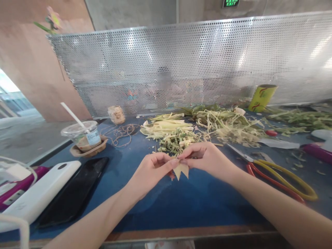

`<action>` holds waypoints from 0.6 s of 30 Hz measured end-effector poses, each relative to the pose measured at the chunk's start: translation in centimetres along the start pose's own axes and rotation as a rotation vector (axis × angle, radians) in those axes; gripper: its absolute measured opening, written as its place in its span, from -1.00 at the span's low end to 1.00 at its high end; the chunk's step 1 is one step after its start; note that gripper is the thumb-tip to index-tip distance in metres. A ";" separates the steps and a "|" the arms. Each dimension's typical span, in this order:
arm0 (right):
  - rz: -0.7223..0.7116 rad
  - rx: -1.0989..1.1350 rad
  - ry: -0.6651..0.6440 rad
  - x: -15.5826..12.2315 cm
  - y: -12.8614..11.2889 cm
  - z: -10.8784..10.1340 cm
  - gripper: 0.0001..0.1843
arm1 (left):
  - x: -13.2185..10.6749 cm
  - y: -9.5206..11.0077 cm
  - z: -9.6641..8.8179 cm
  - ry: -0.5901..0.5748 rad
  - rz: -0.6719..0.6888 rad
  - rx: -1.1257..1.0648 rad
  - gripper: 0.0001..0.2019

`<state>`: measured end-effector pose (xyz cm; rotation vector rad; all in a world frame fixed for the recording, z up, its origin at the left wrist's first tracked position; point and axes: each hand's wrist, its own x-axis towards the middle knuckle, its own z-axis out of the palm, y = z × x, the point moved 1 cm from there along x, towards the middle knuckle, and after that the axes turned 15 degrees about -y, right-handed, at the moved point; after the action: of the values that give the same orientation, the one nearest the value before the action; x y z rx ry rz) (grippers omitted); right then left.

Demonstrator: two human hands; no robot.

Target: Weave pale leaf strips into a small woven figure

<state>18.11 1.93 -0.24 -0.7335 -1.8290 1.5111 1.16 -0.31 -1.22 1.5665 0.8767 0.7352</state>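
**A:** How do the hands hold it?

**B:** Both are closed on the same thing. The left hand [153, 169] and the right hand [207, 159] meet fingertip to fingertip. Between them they pinch a small pale leaf piece [181, 170]. It is in the air, a little above the blue table [194, 204], and its two pointed ends hang down under the fingers.

**A:** What makes such a pinch good, in your opinion?

**B:** I think it should sit at the top edge, where the layers come together. If one thumb slides, the two points will probably open apart. I would press with the pads, not the nails, because the piece looks thin and may tear along its fibres.

**A:** What is around the grip?

**B:** Just behind it lies a heap of green cuttings [177, 140], and behind that a bundle of pale strips [163, 126]. To the right lie the scissors [280, 176], with the blades on the side nearer to the hands. I would hold the right wrist away from them.

**A:** And to the left?

**B:** A black phone [75, 190] and a white power bank [41, 193] lie well apart from the grip. Farther back stands a plastic cup [84, 135] with a straw, near a loop of twine [121, 131]. I would hold the elbows in, so that nothing is pushed.
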 end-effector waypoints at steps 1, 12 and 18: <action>-0.006 0.015 0.007 0.0 0.0 0.1 -0.93 | 0.0 0.0 0.0 0.024 0.006 0.014 -0.76; -0.043 -0.070 0.027 -0.1 0.6 0.5 -0.83 | -0.3 1.0 0.7 0.237 0.091 0.264 -0.82; -0.099 -0.219 0.068 -0.1 0.8 0.3 -0.88 | 0.1 0.2 0.4 0.094 0.027 0.005 -0.79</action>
<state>17.96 1.87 -1.04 -0.7744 -1.9692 1.2209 1.61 -0.46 -1.10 1.5612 0.9277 0.8319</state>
